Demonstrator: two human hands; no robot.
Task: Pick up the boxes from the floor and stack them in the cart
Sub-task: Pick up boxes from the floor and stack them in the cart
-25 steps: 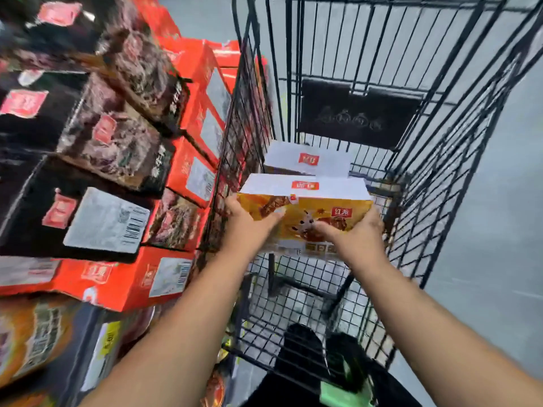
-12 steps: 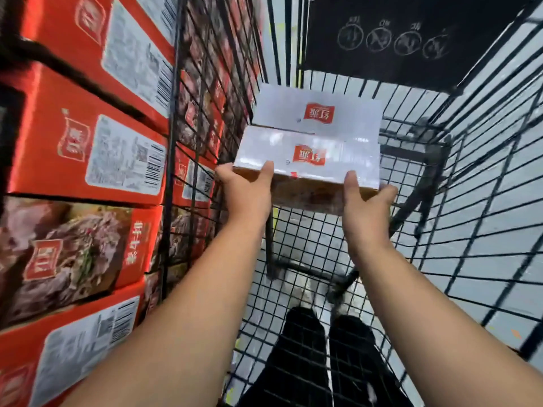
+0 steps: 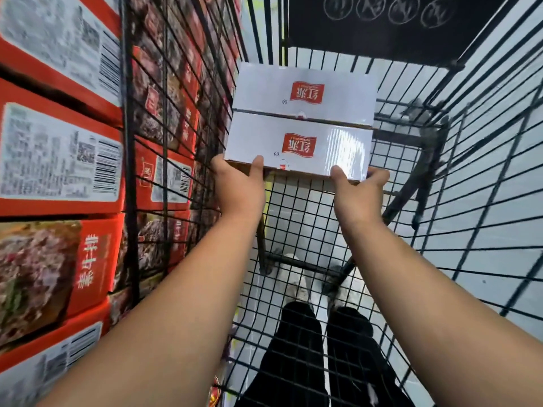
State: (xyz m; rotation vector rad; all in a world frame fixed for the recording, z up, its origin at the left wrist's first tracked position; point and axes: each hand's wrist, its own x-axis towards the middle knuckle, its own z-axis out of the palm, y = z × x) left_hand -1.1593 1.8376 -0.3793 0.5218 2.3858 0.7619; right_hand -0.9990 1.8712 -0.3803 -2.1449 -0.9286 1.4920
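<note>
White cardboard, inside the cart (image 3: 484,171): the near box (image 3: 296,146) is in the wire basket, its far edge tight against a second white box (image 3: 305,94) deeper in the cart. The left hand (image 3: 239,189) grips the near box's corner by the cart's left wall, thumb on top. The right hand (image 3: 357,195) grips the other corner likewise. Red cartons (image 3: 58,160) stack just outside the cart's left wall.

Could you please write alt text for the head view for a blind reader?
The left hand and right hand hold a white box inside a black wire cart, right beside a matching box further in. Red cartons are stacked outside the cart's left wall.
</note>
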